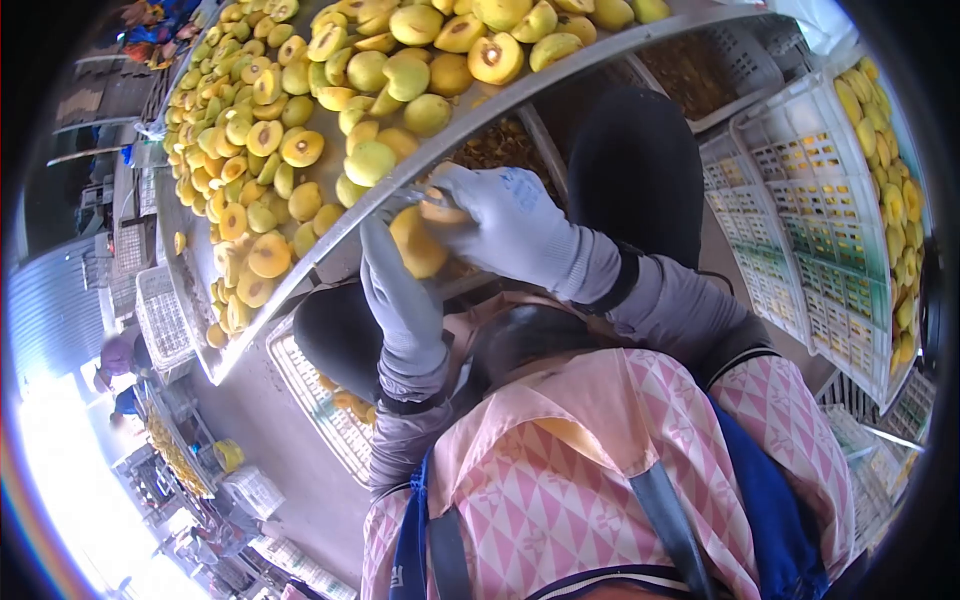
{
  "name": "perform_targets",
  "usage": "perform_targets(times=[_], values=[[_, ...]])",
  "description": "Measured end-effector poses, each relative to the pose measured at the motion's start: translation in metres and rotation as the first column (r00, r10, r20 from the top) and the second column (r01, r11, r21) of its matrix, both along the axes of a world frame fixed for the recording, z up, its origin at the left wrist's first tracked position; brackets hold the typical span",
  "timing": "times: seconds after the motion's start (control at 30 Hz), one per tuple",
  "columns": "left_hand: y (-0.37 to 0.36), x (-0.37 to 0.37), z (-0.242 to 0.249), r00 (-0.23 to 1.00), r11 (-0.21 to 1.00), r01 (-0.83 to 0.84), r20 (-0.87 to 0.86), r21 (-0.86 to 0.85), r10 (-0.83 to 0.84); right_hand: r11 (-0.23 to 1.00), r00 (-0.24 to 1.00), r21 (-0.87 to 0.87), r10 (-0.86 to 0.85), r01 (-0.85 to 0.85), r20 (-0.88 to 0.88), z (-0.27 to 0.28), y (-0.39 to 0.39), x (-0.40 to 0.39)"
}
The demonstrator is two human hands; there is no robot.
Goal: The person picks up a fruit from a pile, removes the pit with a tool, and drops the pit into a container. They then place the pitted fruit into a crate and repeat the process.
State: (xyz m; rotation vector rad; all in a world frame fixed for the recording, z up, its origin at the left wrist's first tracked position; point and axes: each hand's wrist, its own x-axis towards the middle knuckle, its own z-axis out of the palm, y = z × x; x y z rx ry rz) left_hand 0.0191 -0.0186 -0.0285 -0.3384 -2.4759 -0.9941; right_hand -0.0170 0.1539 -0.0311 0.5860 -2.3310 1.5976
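Note:
Both my hands wear pale grey-white gloves and meet at the metal rim of the fruit table. My left hand (396,285) is closed around a yellow peach (418,245), which sits between its fingers and my right hand. My right hand (515,215) is closed just above the peach, its fingers on a blurred orange-brown piece (443,208) whose kind I cannot make out. A thin shiny bit shows beside it, close to the rim. Halved yellow peaches (302,147), several with brown pit hollows, cover the table (560,62) in front of my hands.
At the right stands a white slatted crate (800,220) with more peaches beyond it. A bin of brown scraps (510,150) lies under the rim. Another crate (325,400) with peaches is low at the left. People work in the background at far left.

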Motion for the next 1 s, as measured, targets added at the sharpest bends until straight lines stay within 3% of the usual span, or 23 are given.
perform_targets(times=[0.03,0.1,0.13,0.17,0.23,0.27,0.33,0.37,0.4,0.43,0.53,0.6,0.67,0.7,0.73,0.83,0.93,0.97,1.0], values=[[-0.004,0.002,0.002,0.986,0.969,-0.048,-0.164,-0.243,0.007,1.0,1.0,0.003,-0.014,0.014,-0.017,0.002,0.001,0.002],[-0.027,0.01,0.024,0.992,0.984,-0.081,0.085,-0.157,0.095,0.995,0.997,0.095,0.0,-0.007,0.078,0.003,0.004,0.001],[-0.041,0.018,0.032,0.975,0.976,-0.159,0.13,-0.152,0.179,0.989,0.991,0.144,0.001,-0.02,0.131,0.002,0.006,0.002],[-0.055,0.026,0.039,0.949,0.96,-0.235,0.177,-0.15,0.26,0.972,0.997,0.233,0.018,-0.034,0.073,-0.003,0.008,0.002],[-0.089,0.04,0.056,0.912,0.923,-0.384,0.169,0.031,0.373,0.959,0.995,0.27,0.061,-0.081,0.081,-0.004,0.009,0.007],[-0.109,0.045,0.066,0.915,0.887,-0.393,0.201,0.243,0.35,0.952,0.993,0.289,0.08,-0.103,0.088,-0.005,0.008,0.012],[-0.181,0.067,0.057,0.86,0.855,-0.498,0.209,0.147,0.465,0.949,0.998,0.308,0.064,-0.068,0.022,-0.009,0.007,0.019],[-0.206,0.077,0.06,0.831,0.849,-0.484,0.194,-0.211,0.521,0.941,0.996,0.328,0.079,-0.087,0.038,-0.007,0.008,0.022],[-0.227,0.085,0.063,0.808,0.735,-0.409,0.159,-0.541,0.567,0.932,0.994,0.348,0.091,-0.104,0.053,-0.007,0.01,0.023],[-0.232,0.085,0.067,0.795,0.526,-0.287,0.107,-0.801,0.597,0.928,0.991,0.35,0.111,-0.132,0.079,-0.008,0.011,0.023],[-0.211,0.036,0.062,0.914,0.733,-0.31,0.024,-0.605,0.406,0.919,0.98,0.346,0.155,-0.188,0.122,-0.011,0.012,0.02],[-0.149,-0.014,0.065,0.843,0.923,-0.36,0.376,-0.137,0.384,0.922,0.981,0.338,0.161,-0.189,0.108,-0.012,0.012,0.018],[-0.1,-0.057,0.051,0.914,0.98,-0.164,0.391,0.116,0.106,0.933,0.983,0.316,0.145,-0.172,0.109,-0.014,0.011,0.016],[-0.072,-0.08,0.05,0.876,0.955,-0.173,0.406,-0.241,0.261,0.938,0.985,0.306,0.135,-0.163,0.111,-0.015,0.012,0.015],[-0.051,-0.1,0.048,0.838,0.809,-0.151,0.361,-0.568,0.41,0.949,0.986,0.275,0.127,-0.152,0.106,-0.014,0.012,0.014],[-0.038,-0.131,0.008,0.907,0.77,-0.074,0.279,-0.634,0.316,0.973,0.985,0.186,0.118,-0.14,0.124,-0.01,0.014,0.013],[-0.059,-0.134,0.007,0.965,0.912,0.101,0.262,-0.399,0.008,0.986,0.979,0.097,0.116,-0.133,0.168,-0.003,0.017,0.011],[-0.055,-0.125,0.024,0.858,0.99,-0.013,0.507,-0.144,0.085,0.99,0.98,0.062,0.113,-0.124,0.162,-0.004,0.015,0.01],[-0.056,-0.113,0.03,0.843,0.992,-0.013,0.535,0.122,-0.055,0.992,0.981,0.025,0.114,-0.12,0.154,-0.004,0.013,0.009]])
